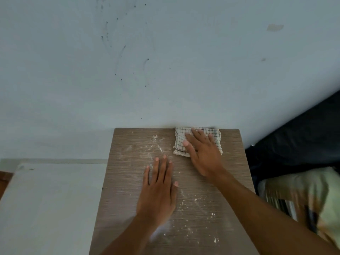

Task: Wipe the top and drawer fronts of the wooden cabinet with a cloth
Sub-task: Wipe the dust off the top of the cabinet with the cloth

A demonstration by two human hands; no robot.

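Note:
The wooden cabinet top (128, 190) fills the lower middle of the view, brown with fine grain and dusted with white powder and crumbs. A folded checked cloth (179, 139) lies at its far right corner against the wall. My right hand (202, 153) presses flat on the cloth, fingers spread and covering most of it. My left hand (158, 188) rests flat on the bare top near the middle, fingers together, holding nothing. The drawer fronts are out of view.
A pale blue wall (165, 61) with dark specks rises right behind the cabinet. A white surface (51, 199) adjoins the cabinet on the left. To the right lie dark fabric (298, 140) and a patterned pillow or bedding (301, 196).

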